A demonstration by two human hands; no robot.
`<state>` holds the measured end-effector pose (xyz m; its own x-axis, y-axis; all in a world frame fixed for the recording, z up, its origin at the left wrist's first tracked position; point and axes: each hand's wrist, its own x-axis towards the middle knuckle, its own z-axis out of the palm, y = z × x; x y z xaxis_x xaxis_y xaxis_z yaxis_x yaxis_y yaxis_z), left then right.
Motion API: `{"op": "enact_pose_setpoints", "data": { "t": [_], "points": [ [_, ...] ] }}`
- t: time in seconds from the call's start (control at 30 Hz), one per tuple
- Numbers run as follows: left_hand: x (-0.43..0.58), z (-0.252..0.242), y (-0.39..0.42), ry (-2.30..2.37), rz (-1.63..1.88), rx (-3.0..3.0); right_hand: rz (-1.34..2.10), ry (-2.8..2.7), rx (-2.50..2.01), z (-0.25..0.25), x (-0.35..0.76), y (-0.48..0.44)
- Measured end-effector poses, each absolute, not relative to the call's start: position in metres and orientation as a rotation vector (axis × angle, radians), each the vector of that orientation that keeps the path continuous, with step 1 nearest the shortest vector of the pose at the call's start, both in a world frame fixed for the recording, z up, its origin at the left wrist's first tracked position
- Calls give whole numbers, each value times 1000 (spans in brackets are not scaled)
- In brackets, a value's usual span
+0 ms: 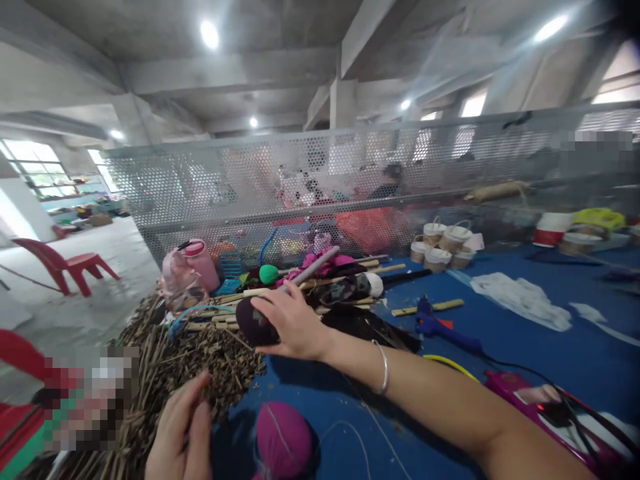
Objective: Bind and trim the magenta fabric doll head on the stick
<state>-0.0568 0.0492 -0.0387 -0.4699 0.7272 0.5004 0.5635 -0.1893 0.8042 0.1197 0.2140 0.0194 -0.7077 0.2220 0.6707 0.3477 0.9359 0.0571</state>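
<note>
My right hand (295,323) reaches across the blue table and is closed around a dark purple, rounded, cloth-like bundle (250,320). A grey stick (320,262) slants up behind the fingers; whether it joins the bundle is hidden. Low in the view my left hand (180,430) is held up over the edge of the dried twigs, with nothing visible in its fingers and its lower part cut off. Between the hands, nearer to me, sits a magenta ball (284,437) with a thin string across it. Loose thread trails to its right.
Dried twigs (225,360) cover the table's left side. Behind lie sticks, a green ball (269,274) and a pink jug (203,263). To the right are a blue glue gun (447,330), lidded buckets (437,257) and white plastic (520,300). A perforated metal screen (240,180) stands behind.
</note>
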Motion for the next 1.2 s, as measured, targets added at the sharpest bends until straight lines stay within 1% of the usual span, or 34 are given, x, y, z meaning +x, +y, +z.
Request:
{"op": "enact_pose_setpoints", "data": {
  "t": [0.07,0.1,0.2,0.3,0.33,0.4,0.47,0.57,0.7,0.8,0.93,0.97,1.03,1.13,1.2],
  "points": [
    [-41,-20,61,1681,1783,1374,-228,-2416,-291,12,111,191],
    [-35,-11,67,1577,1749,1366,-212,-2413,-254,9,107,181],
    [-29,4,83,1604,1744,1357,-117,-2405,-184,11,105,172],
    [-41,9,85,1413,1786,1099,-85,-2545,-258,28,128,194],
    [-46,9,83,1316,1773,973,-94,-2581,-443,35,141,206],
    [-56,13,76,1188,1717,741,-24,-2580,-988,47,168,228],
    [-61,19,69,1158,1648,581,42,-2544,-1187,51,189,243],
    [-65,31,61,996,1583,540,259,-2597,-1265,46,200,243],
    [-71,36,61,729,1592,585,777,-2727,-1228,41,197,230],
    [-79,29,66,753,1693,491,1019,-2689,-1165,45,197,226],
    [-89,21,75,926,1810,470,1168,-2700,-1142,47,200,225],
    [-92,21,76,1019,1853,544,1206,-2739,-1137,46,201,223],
    [-98,24,79,1244,1888,883,1273,-2845,-1119,44,200,220],
    [-104,31,80,1525,1660,1491,1252,-2993,-1101,41,197,219],
    [-103,35,81,1664,1551,1614,1104,-3033,-1107,41,194,218]
  ]
}}
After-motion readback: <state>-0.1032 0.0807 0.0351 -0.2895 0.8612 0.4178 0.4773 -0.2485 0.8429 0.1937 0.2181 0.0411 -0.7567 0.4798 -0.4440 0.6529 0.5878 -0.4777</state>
